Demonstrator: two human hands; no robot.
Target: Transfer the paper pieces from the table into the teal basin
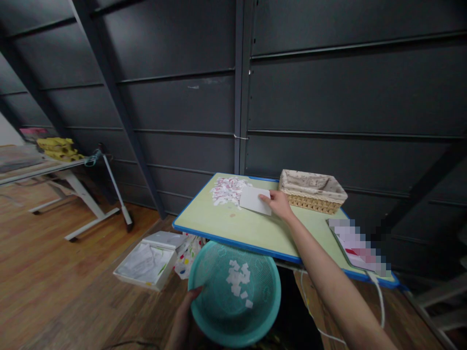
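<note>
My right hand (280, 204) pinches a flat white card (254, 200) by its right edge, just over the table. The card's left edge meets a heap of small white paper pieces with reddish marks (226, 189). Below the table's front edge, my left hand (189, 304) grips the left rim of a teal plastic colander (272, 296). Several small white paper squares (237, 279) lie inside it. Most of my left fingers are hidden beneath the colander.
The pale green table (233, 228) has a blue edge. A cloth-lined wicker basket (314, 200) stands at its back right, near a blurred-out tablet-like object (355, 245) with a white cable. An open white box (148, 265) sits on the floor, left. Dark metal panels rise behind.
</note>
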